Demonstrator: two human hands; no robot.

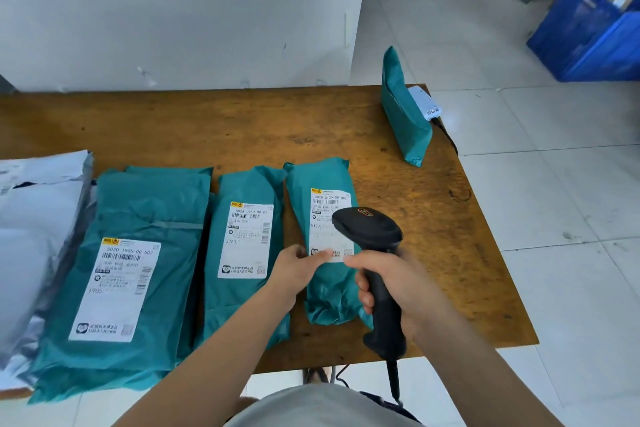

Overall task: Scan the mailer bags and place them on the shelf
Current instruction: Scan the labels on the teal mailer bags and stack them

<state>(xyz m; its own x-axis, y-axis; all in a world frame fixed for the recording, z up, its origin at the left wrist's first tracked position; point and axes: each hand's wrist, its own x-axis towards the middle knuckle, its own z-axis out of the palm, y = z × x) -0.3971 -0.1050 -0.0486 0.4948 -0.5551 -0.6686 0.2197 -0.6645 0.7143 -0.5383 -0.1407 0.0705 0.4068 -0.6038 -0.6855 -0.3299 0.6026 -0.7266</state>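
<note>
Head view: my right hand [405,284] is wrapped tight round the handle of the black scanner [370,229], its nose tipped down over the label [329,215] of the teal mailer bag [322,298] nearest me on the right of the row. My left hand [294,267] pinches that bag at the label's lower edge, thumb lying on the paper, I judge to pull the film flat so the barcode reads clean. The bag lies face up on the wooden worktop [277,128], just beside the middle bag [242,191], and the big bag [149,204] is further left, both label up so each can be scanned in turn. The grey bags [38,218] are stacked at the left edge. One upright bag [403,114] stands at the far right corner, leaning on a white device [424,102]. No shelf shows here, so the placing step looks to me not yet begun for this one
</note>
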